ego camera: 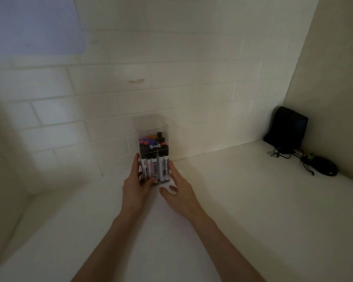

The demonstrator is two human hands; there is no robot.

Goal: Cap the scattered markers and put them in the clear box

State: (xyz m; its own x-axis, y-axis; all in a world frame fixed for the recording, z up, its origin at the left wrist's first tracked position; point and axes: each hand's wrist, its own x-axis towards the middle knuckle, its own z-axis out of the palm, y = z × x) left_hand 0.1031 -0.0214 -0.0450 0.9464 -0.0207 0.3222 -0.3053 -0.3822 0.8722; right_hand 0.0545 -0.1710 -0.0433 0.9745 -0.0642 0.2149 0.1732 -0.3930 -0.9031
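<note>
The clear box stands upright on the white counter, close to the tiled wall behind it; whether its back side touches the wall, I cannot tell. Inside the box the markers stand upright and packed together, with caps in black, purple, orange and red at their tops; no marker lies outside the box on the counter. The left hand is wrapped on the lower left side of the box, the thumb across its front; the right hand lies against the lower right edge of the box with fingers spread and loose, so it touches more than it grips. To the right of the box the counter is bare for a long way, until a black pouch and black cables in the far corner; to the left of the box the counter is also free up to the side wall; in front of the box only the two forearms cross the surface.
</note>
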